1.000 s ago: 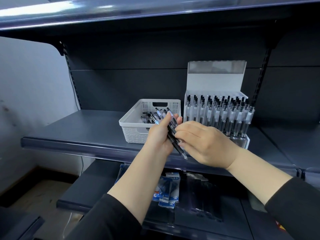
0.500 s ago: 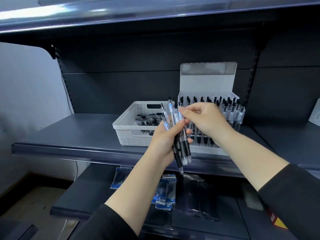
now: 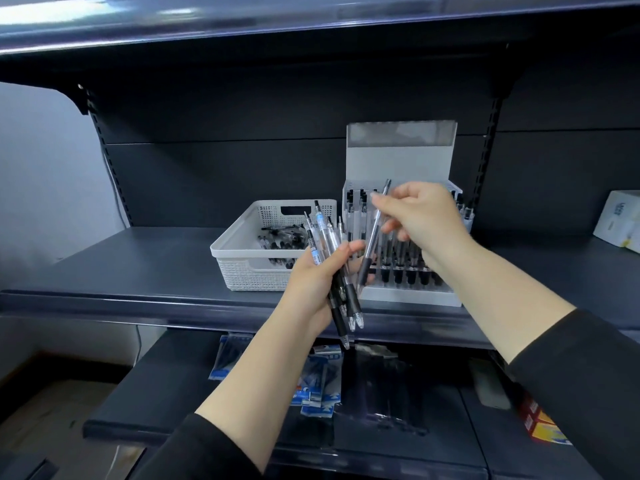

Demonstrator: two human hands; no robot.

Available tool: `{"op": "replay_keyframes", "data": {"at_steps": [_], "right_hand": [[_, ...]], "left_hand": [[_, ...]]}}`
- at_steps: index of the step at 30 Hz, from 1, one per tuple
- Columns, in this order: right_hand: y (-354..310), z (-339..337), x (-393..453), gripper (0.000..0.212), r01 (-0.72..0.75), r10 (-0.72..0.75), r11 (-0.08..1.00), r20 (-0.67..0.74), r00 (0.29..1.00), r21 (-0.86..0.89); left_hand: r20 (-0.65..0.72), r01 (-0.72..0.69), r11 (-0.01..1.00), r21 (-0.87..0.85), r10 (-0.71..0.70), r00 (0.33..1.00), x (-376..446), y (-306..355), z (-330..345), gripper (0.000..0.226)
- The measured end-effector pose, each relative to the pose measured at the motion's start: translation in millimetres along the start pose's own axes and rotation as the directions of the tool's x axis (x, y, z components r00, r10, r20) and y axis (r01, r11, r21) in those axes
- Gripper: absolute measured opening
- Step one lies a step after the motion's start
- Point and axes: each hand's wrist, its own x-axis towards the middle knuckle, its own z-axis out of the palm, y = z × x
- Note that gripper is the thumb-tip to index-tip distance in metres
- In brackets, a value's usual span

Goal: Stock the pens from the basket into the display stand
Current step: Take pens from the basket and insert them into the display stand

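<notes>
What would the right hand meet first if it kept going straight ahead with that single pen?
Most likely the pens already standing in the display stand, right behind the right hand and its single pen. Depth is unclear from this one view.

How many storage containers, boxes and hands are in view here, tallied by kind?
White perforated plastic basket: 1
White pen display stand: 1
White cardboard box at the shelf's right edge: 1
Bare hands: 2, the left hand gripping a bundle of clear pens, the right hand holding a single clear pen
Total: 5
</notes>
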Motion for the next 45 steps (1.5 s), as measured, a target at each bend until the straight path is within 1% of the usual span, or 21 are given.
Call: {"op": "replay_keyframes", "data": {"at_steps": [1,2,4,6,8,14,20,24,27,30,32,39,45], "right_hand": [[-1.3,-3.8,1.8,0.027,0.025,-0.023,0.999,-0.049,0.999,0.03],[-1.3,-7.8,4.0,0.026,0.072,-0.07,0.997,-0.108,0.992,0.018],[-0.1,-14.3,6.5,0.023,0.193,-0.208,0.977,-0.211,0.955,-0.09],[3.1,-16.2,7.7,0.022,0.273,-0.322,0.94,-0.264,0.909,-0.206],[6.6,-14.0,8.9,0.022,0.306,-0.377,0.91,-0.255,0.89,-0.279],[17.9,-0.7,14.9,0.022,0.369,-0.461,0.845,-0.177,0.87,-0.386],[20.9,6.6,17.2,0.026,0.373,-0.483,0.787,-0.115,0.868,-0.491],[18.8,10.8,18.8,0.032,0.358,-0.47,0.677,-0.004,0.883,-0.643],[14.4,15.2,21.6,0.027,0.315,-0.427,0.586,0.045,0.903,-0.746],[11.4,18.1,24.9,0.023,0.303,-0.398,0.528,0.084,0.913,-0.793],[9.7,18.5,26.1,0.023,0.294,-0.384,0.511,0.091,0.919,-0.808],[-1.7,18.6,28.9,0.025,0.272,-0.299,0.52,0.126,0.946,-0.809],[-0.9,21.0,24.8,0.024,0.3,-0.311,0.477,0.161,0.937,-0.826]], "left_hand": [[-0.021,-0.002,1.0,-0.024,0.002,1.0,0.6,-0.4,-3.0,0.026],[-0.037,-0.005,0.999,-0.047,0.003,0.999,1.0,-0.9,-5.6,0.027],[-0.051,-0.002,0.998,-0.066,-0.002,0.999,0.8,-1.6,-9.2,0.031],[-0.05,-0.001,0.999,-0.053,-0.002,0.999,0.8,-2.0,-11.3,0.033],[-0.049,-0.007,0.999,-0.051,0.005,0.999,0.8,-2.0,-12.2,0.033],[-0.052,-0.021,0.997,-0.07,0.017,0.999,0.1,-1.0,-14.4,0.039],[-0.072,-0.025,0.995,-0.092,0.018,0.997,2.4,0.4,-16.0,0.042],[-0.076,-0.029,0.995,-0.093,0.022,0.997,4.1,0.7,-16.9,0.038],[-0.076,-0.023,0.995,-0.093,0.016,0.997,5.0,0.1,-18.4,0.037],[-0.08,-0.018,0.995,-0.095,0.011,0.997,6.0,-0.1,-19.8,0.039],[-0.079,-0.017,0.995,-0.095,0.009,0.997,6.4,0.0,-20.4,0.039],[-0.081,-0.007,0.994,-0.105,-0.001,0.997,7.9,0.2,-22.4,0.042],[-0.082,-0.007,0.994,-0.105,-0.002,0.997,8.9,0.7,-22.2,0.041]]}}
